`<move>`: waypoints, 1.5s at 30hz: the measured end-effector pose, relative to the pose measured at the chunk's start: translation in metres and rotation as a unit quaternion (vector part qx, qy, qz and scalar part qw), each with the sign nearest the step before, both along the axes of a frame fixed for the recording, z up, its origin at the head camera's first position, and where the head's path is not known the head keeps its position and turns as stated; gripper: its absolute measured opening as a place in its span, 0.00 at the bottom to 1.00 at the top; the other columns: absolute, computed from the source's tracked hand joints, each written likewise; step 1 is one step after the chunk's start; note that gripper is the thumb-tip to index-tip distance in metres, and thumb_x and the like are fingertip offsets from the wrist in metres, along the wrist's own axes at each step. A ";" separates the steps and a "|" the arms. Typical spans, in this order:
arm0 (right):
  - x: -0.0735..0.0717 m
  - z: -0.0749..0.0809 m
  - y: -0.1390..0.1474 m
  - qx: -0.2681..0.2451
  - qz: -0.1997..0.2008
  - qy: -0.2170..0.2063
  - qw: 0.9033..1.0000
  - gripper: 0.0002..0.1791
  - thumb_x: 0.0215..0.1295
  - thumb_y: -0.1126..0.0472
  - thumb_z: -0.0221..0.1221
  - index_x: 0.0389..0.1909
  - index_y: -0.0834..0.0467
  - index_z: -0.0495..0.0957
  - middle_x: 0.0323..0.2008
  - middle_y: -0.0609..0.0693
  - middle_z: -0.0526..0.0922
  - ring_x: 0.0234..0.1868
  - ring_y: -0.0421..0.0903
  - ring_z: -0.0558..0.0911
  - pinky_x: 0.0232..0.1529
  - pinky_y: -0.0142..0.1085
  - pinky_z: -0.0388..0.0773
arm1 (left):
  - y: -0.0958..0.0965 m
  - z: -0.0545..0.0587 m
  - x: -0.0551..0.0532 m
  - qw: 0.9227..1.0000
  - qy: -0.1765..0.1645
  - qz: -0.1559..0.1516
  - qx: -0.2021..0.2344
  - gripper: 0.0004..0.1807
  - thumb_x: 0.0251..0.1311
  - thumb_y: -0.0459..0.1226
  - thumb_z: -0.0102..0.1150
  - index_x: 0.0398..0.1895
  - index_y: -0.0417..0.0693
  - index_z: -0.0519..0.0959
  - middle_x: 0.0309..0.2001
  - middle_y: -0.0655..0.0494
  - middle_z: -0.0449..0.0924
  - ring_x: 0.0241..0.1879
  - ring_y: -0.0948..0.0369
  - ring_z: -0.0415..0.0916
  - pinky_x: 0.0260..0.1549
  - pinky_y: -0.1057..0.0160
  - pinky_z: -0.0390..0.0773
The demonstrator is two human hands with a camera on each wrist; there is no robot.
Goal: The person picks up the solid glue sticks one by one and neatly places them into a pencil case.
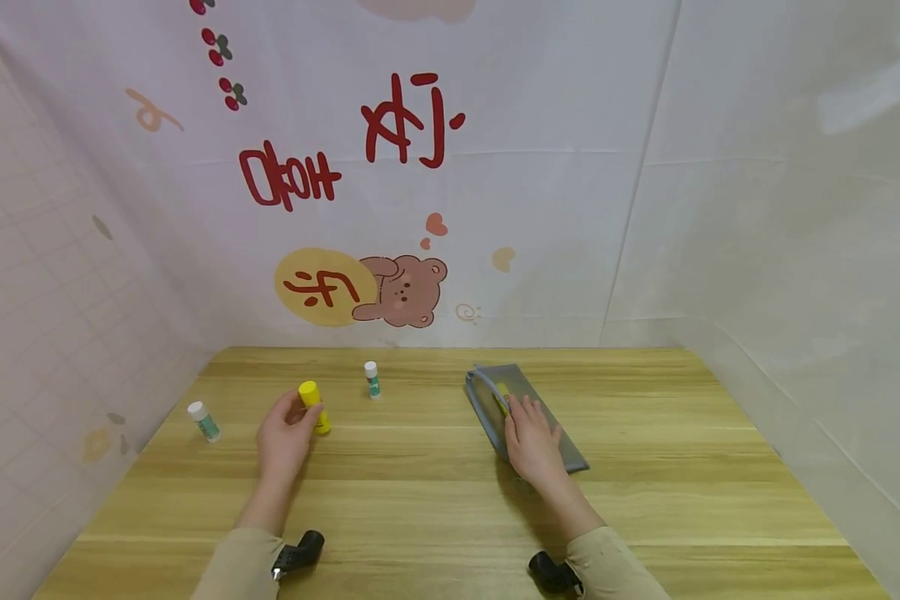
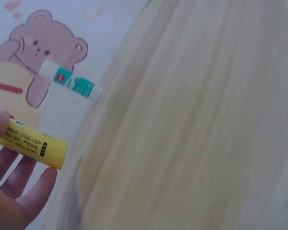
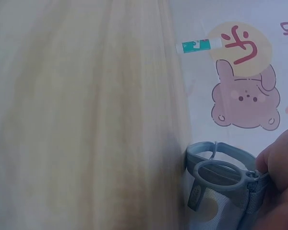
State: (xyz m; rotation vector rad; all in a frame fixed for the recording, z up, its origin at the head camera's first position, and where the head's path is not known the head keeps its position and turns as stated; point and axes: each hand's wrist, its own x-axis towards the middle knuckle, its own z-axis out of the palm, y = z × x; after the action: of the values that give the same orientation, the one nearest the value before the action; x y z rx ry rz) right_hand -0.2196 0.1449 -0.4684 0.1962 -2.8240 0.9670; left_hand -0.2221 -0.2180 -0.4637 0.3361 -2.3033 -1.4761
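A printed backdrop (image 1: pixel 555 233) is hanging behind the wooden table (image 1: pixel 420 517). At the table's ten o'clock, the left hand (image 1: pixel 282 439) is pinching a yellow glue stick (image 1: pixel 310 392); at two o'clock, the right hand (image 1: pixel 534 446) is resting on a grey pouch (image 1: pixel 522 382), whether gripping I cannot tell.

Plain beige sleeves (image 1: pixel 234 567), rounded black wrist devices (image 1: pixel 309 548)

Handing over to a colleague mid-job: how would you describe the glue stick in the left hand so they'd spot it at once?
Start at the wooden table, left of its middle, where the left hand is. Pinched in it is the yellow glue stick. The white-capped glue sticks on either side have green labels, whereas this one is yellow, cap included, with dark print.
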 end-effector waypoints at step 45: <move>-0.001 0.001 -0.001 -0.009 -0.003 0.006 1.000 0.24 0.78 0.60 0.45 0.70 0.67 0.64 0.70 0.72 0.60 0.72 0.70 0.53 0.60 0.80 0.41 | 0.112 0.011 -0.008 0.985 0.044 -0.133 0.104 0.18 0.61 0.33 0.67 0.53 0.37 0.79 0.45 0.42 0.82 0.42 0.51 0.81 0.37 0.63 0.85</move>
State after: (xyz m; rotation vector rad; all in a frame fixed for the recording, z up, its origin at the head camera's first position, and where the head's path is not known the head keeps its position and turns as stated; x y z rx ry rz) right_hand -0.2210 0.1443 -0.4674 0.1920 -2.8024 0.9852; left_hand -0.2305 -0.1059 -0.4528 0.0176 -2.1942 -1.8285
